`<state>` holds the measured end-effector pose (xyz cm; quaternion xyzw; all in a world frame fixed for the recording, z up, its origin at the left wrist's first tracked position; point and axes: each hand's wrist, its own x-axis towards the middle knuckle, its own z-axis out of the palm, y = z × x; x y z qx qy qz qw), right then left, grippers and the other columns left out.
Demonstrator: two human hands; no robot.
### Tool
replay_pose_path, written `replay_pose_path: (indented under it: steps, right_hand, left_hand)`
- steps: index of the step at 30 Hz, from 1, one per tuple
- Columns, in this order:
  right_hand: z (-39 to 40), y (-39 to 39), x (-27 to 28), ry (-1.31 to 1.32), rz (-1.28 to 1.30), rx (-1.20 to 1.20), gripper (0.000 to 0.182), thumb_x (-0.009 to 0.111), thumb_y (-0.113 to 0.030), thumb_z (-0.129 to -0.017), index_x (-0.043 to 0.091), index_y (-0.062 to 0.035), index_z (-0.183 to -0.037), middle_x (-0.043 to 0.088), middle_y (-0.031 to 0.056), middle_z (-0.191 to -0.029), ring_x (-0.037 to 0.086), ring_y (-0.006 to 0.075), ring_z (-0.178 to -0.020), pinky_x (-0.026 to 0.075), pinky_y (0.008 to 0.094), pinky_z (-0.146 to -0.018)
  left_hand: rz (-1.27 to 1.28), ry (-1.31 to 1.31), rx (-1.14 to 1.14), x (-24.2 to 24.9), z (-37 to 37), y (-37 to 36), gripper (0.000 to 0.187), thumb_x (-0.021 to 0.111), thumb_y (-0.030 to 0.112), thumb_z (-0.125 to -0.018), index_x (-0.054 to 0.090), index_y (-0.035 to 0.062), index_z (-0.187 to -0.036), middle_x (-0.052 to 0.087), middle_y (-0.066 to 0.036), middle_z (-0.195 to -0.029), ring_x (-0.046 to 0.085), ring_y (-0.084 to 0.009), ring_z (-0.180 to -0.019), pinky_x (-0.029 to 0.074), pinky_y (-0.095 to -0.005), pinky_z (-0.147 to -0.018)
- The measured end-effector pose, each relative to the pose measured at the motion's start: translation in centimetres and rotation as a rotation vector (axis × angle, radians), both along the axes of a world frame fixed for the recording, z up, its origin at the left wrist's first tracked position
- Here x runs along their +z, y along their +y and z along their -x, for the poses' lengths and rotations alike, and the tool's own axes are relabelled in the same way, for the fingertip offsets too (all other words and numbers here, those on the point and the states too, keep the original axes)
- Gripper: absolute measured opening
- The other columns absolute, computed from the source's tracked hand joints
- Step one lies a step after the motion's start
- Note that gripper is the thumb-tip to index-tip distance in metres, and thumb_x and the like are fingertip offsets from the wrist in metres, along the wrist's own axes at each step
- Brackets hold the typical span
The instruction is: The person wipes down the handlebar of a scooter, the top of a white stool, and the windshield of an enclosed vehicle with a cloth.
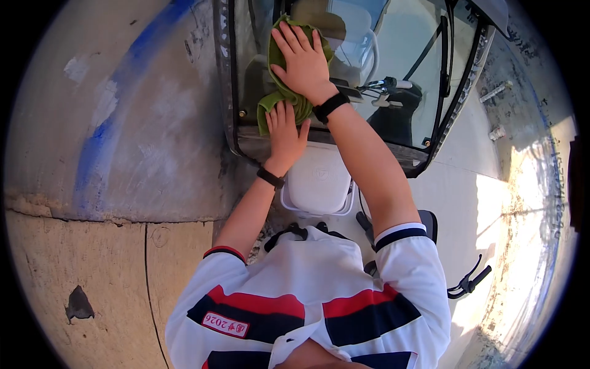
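A green cloth (pixel 287 97) lies bunched and spread against the windshield (pixel 252 92) of a small vehicle. My right hand (pixel 304 66) presses flat on the upper part of the cloth, fingers spread. Lower down, my left hand (pixel 285 138) rests with outstretched fingers on the cloth's lower folds, close to the bottom edge of the glass. Both wrists wear black bands. Through the glass show handlebars (pixel 390 86) and a pale seat, partly covered by reflections.
A black wiper (pixel 444 58) runs along the right part of the windshield. Below the glass sits a white lidded basket (pixel 319 178). A grey wall with a blue stripe (pixel 95 147) stands at left. Another handlebar grip (pixel 473 283) shows at lower right.
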<state>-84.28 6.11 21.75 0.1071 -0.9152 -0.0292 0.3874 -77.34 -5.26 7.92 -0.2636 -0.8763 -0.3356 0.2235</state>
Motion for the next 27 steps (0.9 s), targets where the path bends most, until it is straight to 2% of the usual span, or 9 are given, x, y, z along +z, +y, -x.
replay_pose_path:
  steps: [4, 8, 13, 16, 17, 20, 21, 25, 27]
  right_hand:
    - [-1.0, 5.1, 1.7, 0.108, 0.04, -0.154, 0.081, 0.063, -0.053, -0.089, 0.033, -0.0203, -0.156, 0.034, 0.0017, -0.161, 0.03, 0.0224, -0.147, 0.017, 0.0528, -0.122]
    - [-3.7, 9.4, 5.0, 0.08, 0.173, -0.174, 0.084, 0.065, -0.043, -0.088, 0.031, -0.0062, -0.155, 0.032, 0.0142, -0.16, 0.031, 0.0344, -0.145, 0.019, 0.0553, -0.12]
    - [-5.5, 15.1, 4.9, 0.192, 0.217, -0.309, 0.088, 0.068, -0.043, -0.085, 0.031, -0.0045, -0.154, 0.033, 0.0155, -0.158, 0.03, 0.0358, -0.145, 0.019, 0.0571, -0.12]
    - [-5.6, 18.8, 2.8, 0.355, 0.199, -0.378, 0.084, 0.064, -0.053, -0.088, 0.032, -0.016, -0.156, 0.033, 0.0094, -0.161, 0.03, 0.0302, -0.147, 0.018, 0.0599, -0.119]
    - [-6.2, 19.7, 2.3, 0.356, 0.166, -0.42, 0.086, 0.064, -0.052, -0.088, 0.032, -0.0106, -0.155, 0.033, 0.0147, -0.16, 0.031, 0.035, -0.146, 0.02, 0.0584, -0.118]
    - [-7.3, 21.4, 1.0, 0.383, 0.244, -0.388, 0.086, 0.064, -0.05, -0.088, 0.032, -0.0062, -0.154, 0.034, 0.0186, -0.158, 0.032, 0.038, -0.144, 0.022, 0.0551, -0.118]
    - [-8.0, 21.2, 1.1, 0.355, 0.221, -0.395, 0.087, 0.066, -0.045, -0.086, 0.033, 0.0013, -0.151, 0.033, 0.0246, -0.156, 0.031, 0.0424, -0.142, 0.025, 0.0537, -0.118]
    - [-8.7, 20.3, -0.5, 0.366, 0.268, -0.429, 0.086, 0.066, -0.039, -0.087, 0.03, 0.0089, -0.149, 0.032, 0.0303, -0.155, 0.031, 0.0463, -0.142, 0.024, 0.0547, -0.118]
    - [-9.3, 19.9, -1.2, 0.355, 0.273, -0.439, 0.086, 0.066, -0.038, -0.087, 0.03, 0.0093, -0.149, 0.031, 0.031, -0.154, 0.03, 0.0462, -0.143, 0.024, 0.0548, -0.118]
  left_hand:
    - [-0.005, 0.007, -0.036, 1.3, -0.9, 1.5, 0.07, 0.058, 0.033, -0.099, 0.03, -0.0048, -0.15, 0.029, -0.031, -0.152, 0.026, -0.0512, -0.138, 0.018, -0.0582, -0.117]
    - [-0.01, 0.036, -0.094, 3.2, -1.6, 3.6, 0.068, 0.059, 0.033, -0.097, 0.033, -0.0031, -0.149, 0.033, -0.028, -0.148, 0.032, -0.0494, -0.131, 0.023, -0.0575, -0.113]
    - [-0.082, 0.073, -0.201, 4.5, -2.0, 6.1, 0.067, 0.064, 0.027, -0.094, 0.037, -0.0026, -0.147, 0.038, -0.026, -0.144, 0.038, -0.047, -0.124, 0.03, -0.0554, -0.108]
    - [-0.154, 0.044, -0.296, 5.3, -2.3, 7.2, 0.063, 0.066, 0.02, -0.092, 0.04, -0.0031, -0.144, 0.04, -0.025, -0.139, 0.041, -0.0447, -0.122, 0.036, -0.0518, -0.105]
    - [-0.178, 0.028, -0.332, 5.4, -2.4, 7.5, 0.061, 0.066, 0.017, -0.092, 0.041, -0.0033, -0.143, 0.041, -0.024, -0.137, 0.043, -0.0438, -0.121, 0.037, -0.0504, -0.104]
    - [-0.242, -0.017, -0.41, 5.5, -2.7, 8.3, 0.055, 0.067, 0.011, -0.09, 0.046, -0.0033, -0.138, 0.045, -0.023, -0.131, 0.047, -0.041, -0.117, 0.041, -0.0468, -0.101]
    - [-0.259, -0.029, -0.418, 5.4, -2.7, 8.5, 0.052, 0.067, 0.01, -0.09, 0.048, -0.0029, -0.136, 0.046, -0.022, -0.129, 0.049, -0.04, -0.116, 0.042, -0.0458, -0.1]
    - [-0.323, -0.114, -0.425, 4.6, -2.5, 8.9, 0.041, 0.068, 0.007, -0.088, 0.056, 0.0, -0.127, 0.053, -0.019, -0.12, 0.056, -0.0365, -0.106, 0.048, -0.0418, -0.093]
    - [-0.336, -0.083, -0.42, 4.3, -2.3, 8.8, 0.035, 0.069, 0.003, -0.088, 0.058, 0.0, -0.121, 0.057, -0.015, -0.112, 0.059, -0.029, -0.095, 0.05, -0.037, -0.084]
